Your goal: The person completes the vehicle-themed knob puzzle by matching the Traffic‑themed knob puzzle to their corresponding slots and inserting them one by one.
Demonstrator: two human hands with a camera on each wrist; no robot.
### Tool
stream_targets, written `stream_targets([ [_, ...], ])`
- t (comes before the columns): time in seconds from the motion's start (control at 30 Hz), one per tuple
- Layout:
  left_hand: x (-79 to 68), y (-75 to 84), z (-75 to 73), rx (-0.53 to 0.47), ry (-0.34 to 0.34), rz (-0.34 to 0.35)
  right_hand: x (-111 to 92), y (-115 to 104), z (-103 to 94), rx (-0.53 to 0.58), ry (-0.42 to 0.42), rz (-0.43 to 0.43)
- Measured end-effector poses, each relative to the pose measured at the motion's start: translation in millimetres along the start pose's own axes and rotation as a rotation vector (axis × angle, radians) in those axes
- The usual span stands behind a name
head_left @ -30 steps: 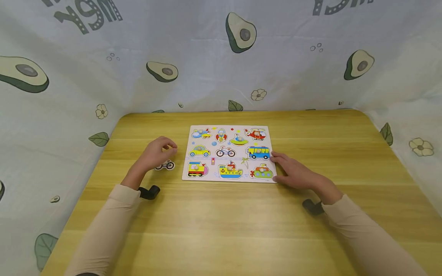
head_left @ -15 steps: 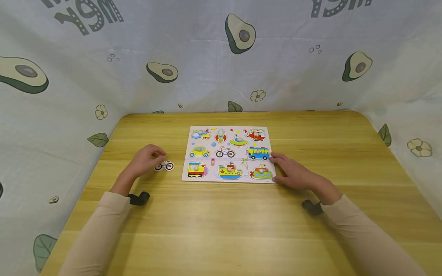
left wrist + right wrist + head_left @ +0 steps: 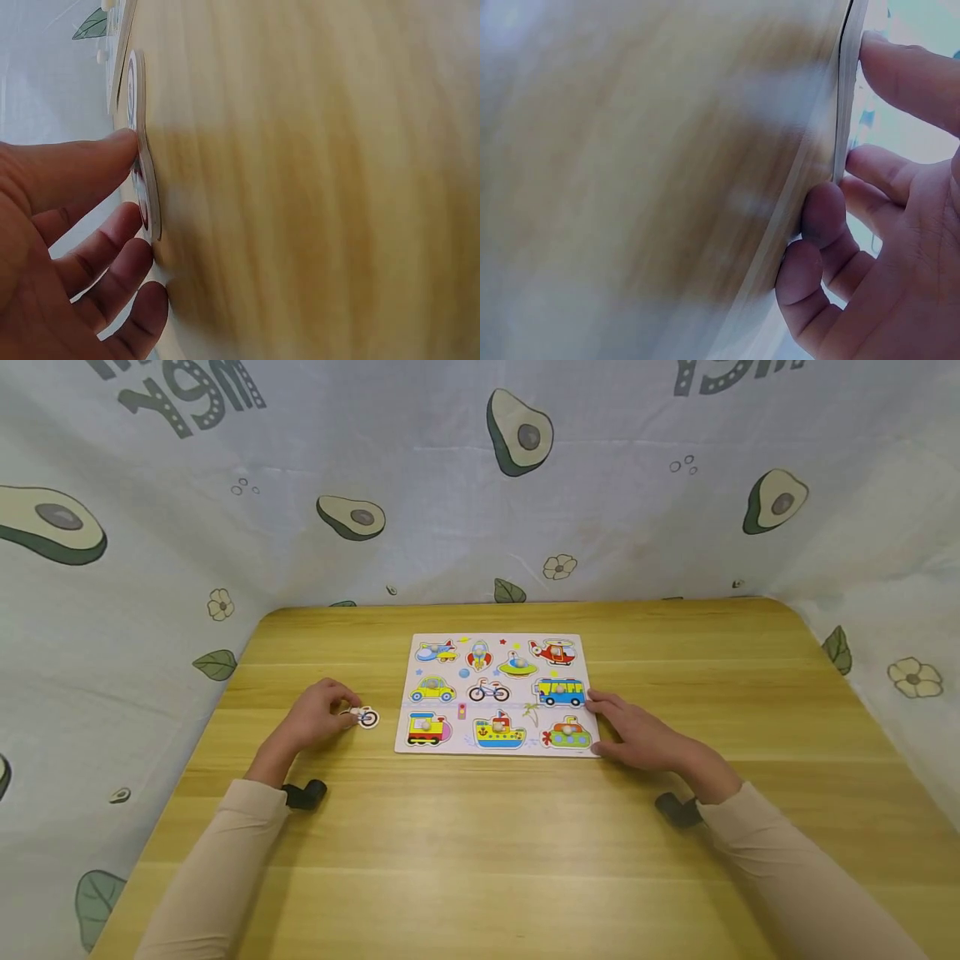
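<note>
In the head view, my left hand [image 3: 315,714] is over the left part of a bicycle puzzle piece [image 3: 367,717] lying on the table, left of the board. The left wrist view shows the thumb and forefinger pinching the bicycle puzzle piece [image 3: 152,187] near its middle; its knob is hidden by them. A peg puzzle board [image 3: 465,747] lies flat with several knobbed vehicle pieces in it, and a bicycle picture [image 3: 489,691] shows in its middle. My right hand [image 3: 637,735] rests on the board's right edge, fingers loosely extended and thumb at the near corner.
A wooden table [image 3: 480,852] bears everything. Behind and beside it hangs a pale cloth [image 3: 435,460] with avocado prints. A black wrist mount [image 3: 306,795] sits at the left cuff, another black mount [image 3: 677,810] at the right.
My left hand has moved left and down onto the bicycle puzzle piece, and its fingers have closed around the middle. My right hand stays at the board's edge.
</note>
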State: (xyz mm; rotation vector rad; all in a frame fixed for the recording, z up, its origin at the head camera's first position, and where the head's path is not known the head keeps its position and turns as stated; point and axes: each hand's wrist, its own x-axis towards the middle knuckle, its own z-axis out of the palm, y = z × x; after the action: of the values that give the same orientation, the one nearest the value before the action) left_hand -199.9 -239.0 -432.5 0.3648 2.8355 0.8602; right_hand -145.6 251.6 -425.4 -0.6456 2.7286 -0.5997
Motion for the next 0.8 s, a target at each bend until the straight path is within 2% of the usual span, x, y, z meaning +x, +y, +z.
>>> stream_targets([
  [0.23, -1.4, -1.7, 0.1, 0.004, 0.015, -0.023, 0.3, -0.6, -0.5, 0.0, 0.006, -0.009],
  [0.63, -1.0, -0.3, 1.3, -0.001, 0.027, -0.024, 0.5, 1.3, 0.9, 0.001, 0.009, -0.015],
  [0.8, 0.5, 5.7, 1.4, -0.072, 0.092, 0.012, 0.8, 0.5, 0.5, 0.003, 0.013, -0.018],
])
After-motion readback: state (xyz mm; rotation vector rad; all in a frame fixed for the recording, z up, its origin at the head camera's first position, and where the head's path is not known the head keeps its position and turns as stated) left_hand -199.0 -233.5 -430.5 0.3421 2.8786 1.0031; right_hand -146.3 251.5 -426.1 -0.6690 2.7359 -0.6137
